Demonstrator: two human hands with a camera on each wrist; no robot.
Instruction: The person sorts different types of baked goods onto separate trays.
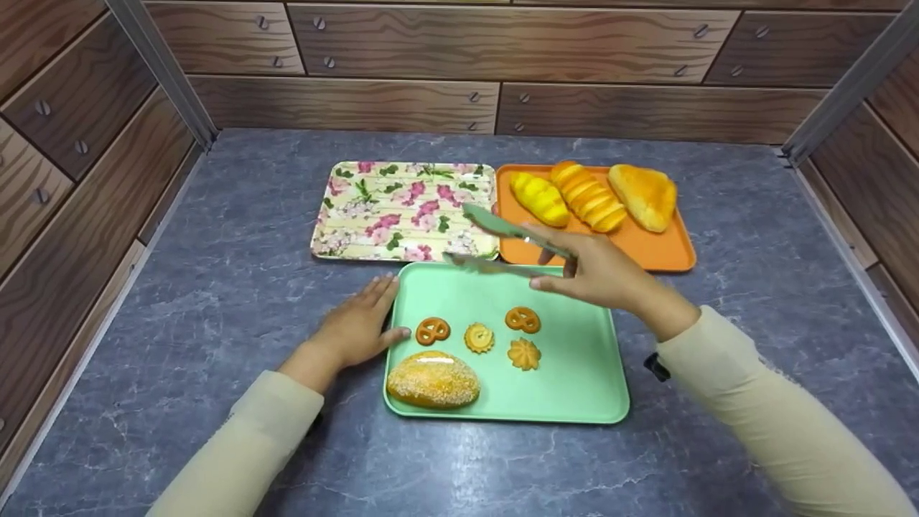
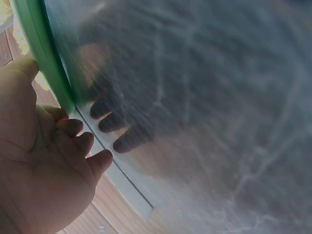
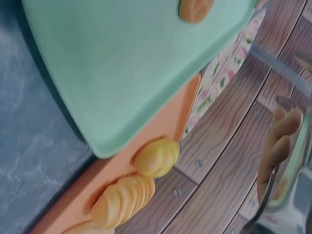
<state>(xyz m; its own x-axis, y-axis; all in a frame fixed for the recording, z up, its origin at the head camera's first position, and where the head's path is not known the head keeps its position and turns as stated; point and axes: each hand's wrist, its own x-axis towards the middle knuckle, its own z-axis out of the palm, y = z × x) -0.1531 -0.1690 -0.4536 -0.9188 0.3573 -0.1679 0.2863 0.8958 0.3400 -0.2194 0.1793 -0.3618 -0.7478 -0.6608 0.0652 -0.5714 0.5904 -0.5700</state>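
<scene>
My right hand (image 1: 607,271) holds a pair of tongs (image 1: 495,224) above the back edge of the mint-green tray (image 1: 567,391). The tongs' arms are spread, with nothing between their tips. At the tray's left rim, my left hand (image 1: 352,327) rests with its fingers extended on the tabletop side and its thumb touching the rim. On this tray lie a sugar-topped bun (image 1: 433,379), two pretzels, one left (image 1: 433,331) and one right (image 1: 523,319), a round swirl cookie (image 1: 479,337) and a flower-shaped cookie (image 1: 524,354). In the right wrist view, curled fingers (image 3: 280,144) grip the tongs.
A floral tray (image 1: 402,212) lies behind the green one. Beside it, an orange tray (image 1: 657,257) bears a yellow roll (image 1: 540,199), a ridged loaf (image 1: 589,196) and a triangular bread (image 1: 644,197). Wood-patterned walls (image 1: 402,43) enclose the grey tabletop (image 1: 179,345).
</scene>
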